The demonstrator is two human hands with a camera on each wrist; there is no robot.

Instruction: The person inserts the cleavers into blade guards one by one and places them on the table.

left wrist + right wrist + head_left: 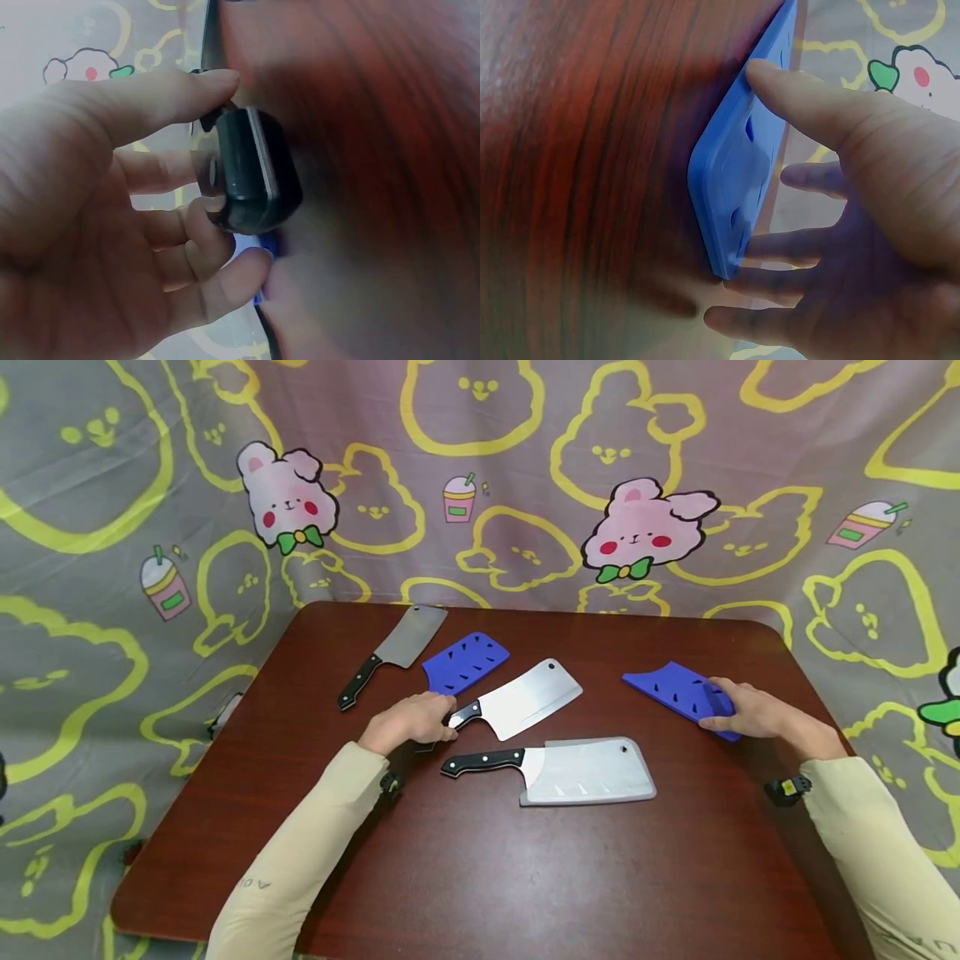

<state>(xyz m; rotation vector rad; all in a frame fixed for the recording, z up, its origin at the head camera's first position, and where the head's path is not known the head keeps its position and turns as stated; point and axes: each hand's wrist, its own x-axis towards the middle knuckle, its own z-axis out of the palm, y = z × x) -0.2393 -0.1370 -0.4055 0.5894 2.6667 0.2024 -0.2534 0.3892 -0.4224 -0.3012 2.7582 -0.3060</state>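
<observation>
In the head view my left hand (408,724) grips the black handle of a cleaver (531,697), whose bare shiny blade points to the far right. The left wrist view shows the thumb and curled fingers round the butt of the riveted handle (255,172). My right hand (753,710) spans the near right end of a blue blade cover (671,687) on the table. Seen from the right wrist, the thumb touches one long edge of the blade cover (739,161) and the fingertips lie along the opposite edge.
A second blue blade cover (465,664) lies behind the left hand, with another cleaver (411,637) at the back left. In front lies a cleaver in a clear cover (592,770). The dark wooden table (510,877) meets a patterned cloth (525,552) behind.
</observation>
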